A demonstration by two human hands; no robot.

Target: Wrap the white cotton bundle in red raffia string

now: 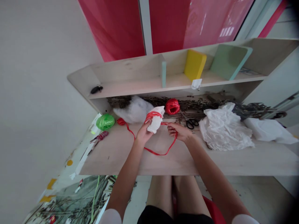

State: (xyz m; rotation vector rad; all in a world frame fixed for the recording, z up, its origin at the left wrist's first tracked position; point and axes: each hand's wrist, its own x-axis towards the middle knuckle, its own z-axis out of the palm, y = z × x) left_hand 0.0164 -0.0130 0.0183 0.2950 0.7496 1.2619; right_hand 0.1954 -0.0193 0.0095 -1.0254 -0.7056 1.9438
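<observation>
My left hand [144,132] is closed round a small white wrapped bundle [156,120], held upright above the wooden desk [177,160]. Red plastic string [161,153] is wound round the top of the bundle and hangs in a loop down to the desk. My right hand [179,131] pinches that string just right of the bundle. One end of the string trails left across the desk toward a small red knot. A red ball of string [172,106] lies just behind the bundle.
A green ball of string [105,121] lies at the desk's left, black scissors [192,123] right of my hands, crumpled white paper [224,128] further right. Dry twigs [201,104] line the back. A shelf [149,84] above holds a yellow block [194,64].
</observation>
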